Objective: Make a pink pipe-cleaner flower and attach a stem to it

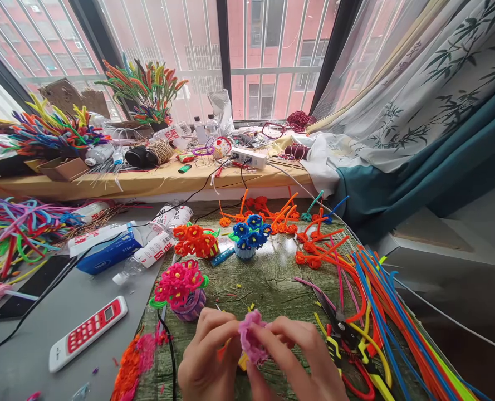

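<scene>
Both hands are together at the bottom middle of the head view, above the green wood-patterned table. Between their fingertips is a small pink fuzzy flower (253, 337) of looped stems. My left hand (211, 351) pinches its left side, fingers curled. My right hand (295, 353) holds it from the right, with fingers bent over its front. A bit of yellow shows beneath the flower, partly hidden by the fingers. Just beyond my left hand stands a purple pot (189, 303) with magenta flowers (181, 283).
Behind are blue flowers (251, 233) and orange flowers (195, 240) in pots. Pliers (342, 328) and long coloured stems (401, 328) lie to the right. A red-and-white remote (88, 333), a blue box (107, 250) and bottles are left. Loose orange flowers (312, 259) lie farther back.
</scene>
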`<state>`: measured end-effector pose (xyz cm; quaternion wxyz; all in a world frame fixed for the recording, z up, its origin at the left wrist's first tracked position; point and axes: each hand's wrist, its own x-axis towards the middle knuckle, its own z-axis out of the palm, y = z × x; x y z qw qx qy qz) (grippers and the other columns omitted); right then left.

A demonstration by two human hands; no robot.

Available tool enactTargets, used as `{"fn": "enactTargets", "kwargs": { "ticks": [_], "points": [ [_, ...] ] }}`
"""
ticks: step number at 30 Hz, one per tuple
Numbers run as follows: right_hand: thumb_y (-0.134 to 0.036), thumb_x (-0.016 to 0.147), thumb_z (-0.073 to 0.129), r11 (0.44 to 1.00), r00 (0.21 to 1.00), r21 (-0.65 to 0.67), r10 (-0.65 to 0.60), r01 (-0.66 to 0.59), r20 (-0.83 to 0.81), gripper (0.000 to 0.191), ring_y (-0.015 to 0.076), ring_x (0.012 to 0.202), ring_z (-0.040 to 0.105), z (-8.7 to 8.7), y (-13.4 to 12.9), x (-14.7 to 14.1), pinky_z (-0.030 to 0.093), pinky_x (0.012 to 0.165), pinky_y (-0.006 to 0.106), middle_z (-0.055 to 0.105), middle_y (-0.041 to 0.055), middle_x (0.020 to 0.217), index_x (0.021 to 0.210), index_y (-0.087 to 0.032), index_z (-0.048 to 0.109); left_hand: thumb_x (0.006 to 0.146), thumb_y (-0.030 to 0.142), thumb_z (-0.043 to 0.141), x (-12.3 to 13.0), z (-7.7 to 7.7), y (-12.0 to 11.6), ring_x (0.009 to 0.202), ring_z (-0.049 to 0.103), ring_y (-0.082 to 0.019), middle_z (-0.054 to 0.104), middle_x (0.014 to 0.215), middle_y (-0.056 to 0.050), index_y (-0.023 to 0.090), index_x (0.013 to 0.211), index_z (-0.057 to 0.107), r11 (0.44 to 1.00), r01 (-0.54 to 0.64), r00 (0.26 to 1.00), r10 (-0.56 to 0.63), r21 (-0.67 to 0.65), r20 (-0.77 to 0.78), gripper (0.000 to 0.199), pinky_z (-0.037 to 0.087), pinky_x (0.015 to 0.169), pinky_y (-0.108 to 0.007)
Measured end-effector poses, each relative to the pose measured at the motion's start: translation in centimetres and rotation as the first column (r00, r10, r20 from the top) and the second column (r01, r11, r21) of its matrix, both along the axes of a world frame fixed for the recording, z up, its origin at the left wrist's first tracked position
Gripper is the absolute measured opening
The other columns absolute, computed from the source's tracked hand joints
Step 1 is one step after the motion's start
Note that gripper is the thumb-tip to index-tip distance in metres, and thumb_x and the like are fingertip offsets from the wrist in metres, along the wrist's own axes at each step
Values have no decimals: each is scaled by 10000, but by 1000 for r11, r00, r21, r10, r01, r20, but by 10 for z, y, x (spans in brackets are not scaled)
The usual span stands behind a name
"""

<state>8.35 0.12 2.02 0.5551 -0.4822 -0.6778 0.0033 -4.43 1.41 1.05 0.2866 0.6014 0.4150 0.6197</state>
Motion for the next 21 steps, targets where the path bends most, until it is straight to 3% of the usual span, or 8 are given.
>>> {"fn": "enactTargets", "kwargs": {
  "ticks": [3,8,16,21],
  "points": [
    [-108,855,645,999,994,-28,23,-26,-104,324,199,752,648,-5,3,-1,533,647,302,677,73,907,1142,-244,705,844,57,695,-4,3,2,793,584,-173,670,866,-34,207,1021,713,984,-44,973,82,175,-217,233,517,668,-262],
    [-229,935,634,982,947,-112,109,-149,-301,197,199,793,615,-13,4,2,501,673,296,642,49,916,1111,-274,711,795,-13,728,-7,6,3,785,578,-161,698,837,-49,136,995,709,926,-128,843,290,356,-452,251,520,674,-255],
    [-294,950,637,977,924,-133,106,-166,-368,173,190,789,601,-15,3,-2,484,668,284,653,38,925,1089,-286,739,777,-16,748,-3,7,0,749,568,-152,706,785,-40,129,955,721,885,-189,802,388,425,-453,231,502,664,-267],
    [-306,940,646,969,902,-143,125,-200,-413,150,188,797,613,-12,5,2,497,694,276,666,41,917,1039,-270,754,770,-2,762,1,10,0,736,580,-152,711,777,-34,135,939,721,887,-193,809,386,420,-444,221,501,654,-270]
  ]
}}
